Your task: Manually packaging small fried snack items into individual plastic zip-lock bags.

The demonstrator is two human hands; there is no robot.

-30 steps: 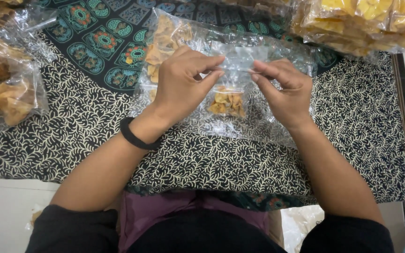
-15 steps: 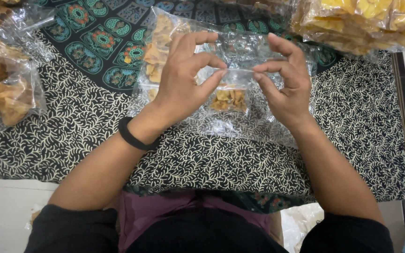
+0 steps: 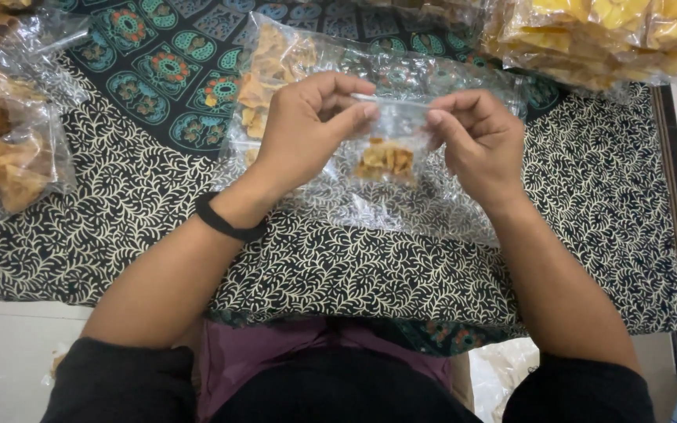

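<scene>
A patterned cloth (image 3: 354, 266), dark with pale leaf print, spreads over the floor and carries everything here; places below are told from it. At its far right corner lies a heap of clear bags of yellow chips (image 3: 597, 35), and along its left edge sit bags of browner chips (image 3: 9, 149), all kept out to the sides so the middle stays free for handwork. Over the middle, toward the far side, a large open bag (image 3: 291, 59) of loose chips lies flat within easy reach. Above the cloth's centre, held up clear of it, is a small pouch (image 3: 385, 149) with a little clump of chips settled at its bottom, hanging upright so nothing spills.

The left hand (image 3: 307, 129) grips the pouch's top left edge, thumb against curled forefinger, the grip closed tight on the plastic. The right hand (image 3: 476, 141) mirrors it on the top right edge, fingers folded in, pinching the film and keeping the mouth stretched taut between the two. Both forearms angle in from the cloth's near edge, wrists slightly bent; a black band (image 3: 225, 223) circles the left wrist.
</scene>
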